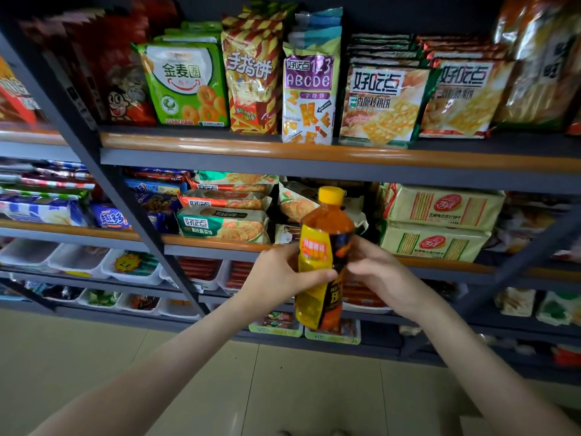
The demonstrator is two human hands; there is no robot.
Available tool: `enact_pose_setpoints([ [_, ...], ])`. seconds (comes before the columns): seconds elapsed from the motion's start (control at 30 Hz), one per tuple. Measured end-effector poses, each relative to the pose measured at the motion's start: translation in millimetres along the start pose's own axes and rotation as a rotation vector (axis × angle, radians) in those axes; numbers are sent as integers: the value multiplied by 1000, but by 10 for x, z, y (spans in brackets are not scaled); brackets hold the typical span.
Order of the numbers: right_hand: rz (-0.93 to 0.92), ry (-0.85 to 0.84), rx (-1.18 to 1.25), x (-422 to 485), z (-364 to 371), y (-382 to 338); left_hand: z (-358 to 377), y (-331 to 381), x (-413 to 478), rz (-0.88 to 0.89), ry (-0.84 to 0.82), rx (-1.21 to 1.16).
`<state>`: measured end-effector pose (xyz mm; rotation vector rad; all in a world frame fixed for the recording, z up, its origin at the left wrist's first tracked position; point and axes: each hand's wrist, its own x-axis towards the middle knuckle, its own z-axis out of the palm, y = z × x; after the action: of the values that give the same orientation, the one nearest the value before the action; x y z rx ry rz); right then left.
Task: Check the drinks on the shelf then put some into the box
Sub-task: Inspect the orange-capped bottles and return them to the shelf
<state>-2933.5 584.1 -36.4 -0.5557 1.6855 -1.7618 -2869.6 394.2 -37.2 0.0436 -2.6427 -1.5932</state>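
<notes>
I hold a clear plastic bottle of amber-orange drink point(325, 243) between both hands, in front of the dark metal shelf rack with orange edge strips point(220, 149). The bottle stands nearly upright, its long axis running up and down. Its yellow screw cap point(330, 195) points up above my grip, and the top leans slightly towards my right hand.

My left hand point(276, 278) wraps the middle of the bottle, thumb laid across the front of the yellow and dark wrap label point(314, 247), with the other fingers curled out of sight behind. My right hand point(380, 272) grips the opposite side at about the same height. Its fingertips are hidden behind the bottle, so I cannot tell how far round they reach.

The shoulder and neck rise clear above my hands, and the lower part hangs below them. The print on the label is too blurred to read.

Beyond my grip lie stacked green and cream biscuit packets point(440, 221). Above it stand upright snack bags point(309, 99), and below it is pale tiled floor point(283, 388).
</notes>
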Motion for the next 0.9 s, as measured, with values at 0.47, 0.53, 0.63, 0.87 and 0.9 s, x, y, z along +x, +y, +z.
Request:
enact_pose_setpoints([
  [0.47, -87, 290, 18, -123, -116, -427, -101, 632, 376, -165, -420, -240],
  [0.53, -138, 338, -71, -133, -140, -536, -38, 785, 424, -109, -410, -202],
  [0.63, -220, 412, -179, -153, -211, -778, -5, 1013, 536, 20, -322, -84],
  [0.87, -541, 312, -579, -310, -525, -1733, -212, 1791, 814, 185, -240, 65],
  [0.9, -595, 307, -581, -326, -558, -1858, -243, 1903, 854, 210, -223, 60],
])
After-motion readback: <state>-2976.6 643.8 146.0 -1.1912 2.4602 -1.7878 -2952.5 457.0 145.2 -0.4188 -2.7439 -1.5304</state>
